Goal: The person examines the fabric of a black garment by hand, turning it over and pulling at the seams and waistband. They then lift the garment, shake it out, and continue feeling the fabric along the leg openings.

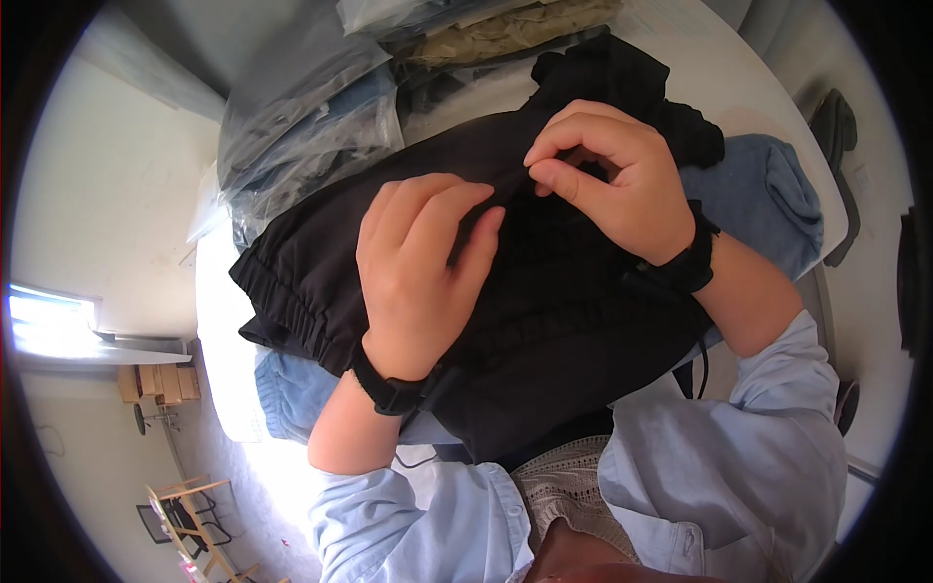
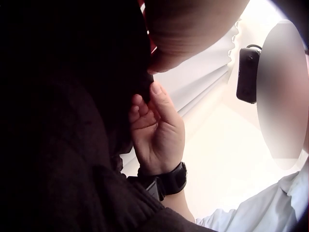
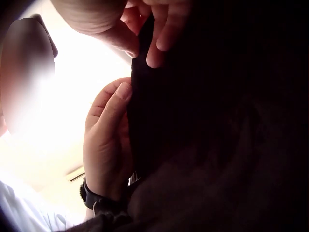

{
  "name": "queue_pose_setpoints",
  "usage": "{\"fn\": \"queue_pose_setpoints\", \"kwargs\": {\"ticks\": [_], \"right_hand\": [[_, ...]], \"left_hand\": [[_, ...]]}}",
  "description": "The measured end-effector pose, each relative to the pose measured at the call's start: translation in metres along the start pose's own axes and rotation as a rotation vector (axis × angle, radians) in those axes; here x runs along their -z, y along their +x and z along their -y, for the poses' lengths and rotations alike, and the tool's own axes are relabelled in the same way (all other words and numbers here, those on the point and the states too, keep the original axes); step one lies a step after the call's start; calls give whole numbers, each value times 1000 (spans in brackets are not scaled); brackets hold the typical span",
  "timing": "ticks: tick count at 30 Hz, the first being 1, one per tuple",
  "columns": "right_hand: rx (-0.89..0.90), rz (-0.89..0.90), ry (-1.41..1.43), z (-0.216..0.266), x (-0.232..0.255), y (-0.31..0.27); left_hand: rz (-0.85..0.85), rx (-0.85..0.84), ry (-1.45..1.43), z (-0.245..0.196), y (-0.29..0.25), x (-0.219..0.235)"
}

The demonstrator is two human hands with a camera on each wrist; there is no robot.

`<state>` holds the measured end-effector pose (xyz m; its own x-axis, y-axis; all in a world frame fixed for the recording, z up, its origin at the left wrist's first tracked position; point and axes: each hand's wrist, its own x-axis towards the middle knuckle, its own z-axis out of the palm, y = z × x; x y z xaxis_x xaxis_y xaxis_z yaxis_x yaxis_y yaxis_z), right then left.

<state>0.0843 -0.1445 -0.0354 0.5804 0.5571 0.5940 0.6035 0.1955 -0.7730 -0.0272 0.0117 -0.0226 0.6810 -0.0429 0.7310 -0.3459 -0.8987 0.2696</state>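
A large black garment [image 1: 573, 340] with a gathered elastic edge at its left end lies spread across the table in the head view. My right hand [image 1: 622, 175] pinches a raised part of its dark fabric between thumb and forefinger. Just to the left, my left hand [image 1: 418, 253] holds the same fabric, thumb and fingers curled about it. The right wrist view shows the left thumb [image 3: 118, 104] at the fabric's edge, with the right fingers [image 3: 161, 46] close above it. In the left wrist view the right hand [image 2: 159, 137] grips the cloth's edge.
Clear plastic bags with folded clothes [image 1: 311, 136] lie at the back left of the white table [image 1: 777, 97], beside a bag with tan cloth [image 1: 515, 34]. Blue denim [image 1: 758, 199] sticks out beneath the black garment at the right, and more denim [image 1: 292, 389] at the left.
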Motion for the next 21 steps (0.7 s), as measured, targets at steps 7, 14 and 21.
{"fn": "queue_pose_setpoints", "kwargs": {"ticks": [7,14,21], "right_hand": [[44,20,-10,-3,3,0],[13,83,14,6,-1,-1],[104,47,-154,0,2,2]], "left_hand": [[4,33,29,-1,0,-1],[-58,-21,-18,1,0,-2],[-105,45,-66,-1,1,-5]]}}
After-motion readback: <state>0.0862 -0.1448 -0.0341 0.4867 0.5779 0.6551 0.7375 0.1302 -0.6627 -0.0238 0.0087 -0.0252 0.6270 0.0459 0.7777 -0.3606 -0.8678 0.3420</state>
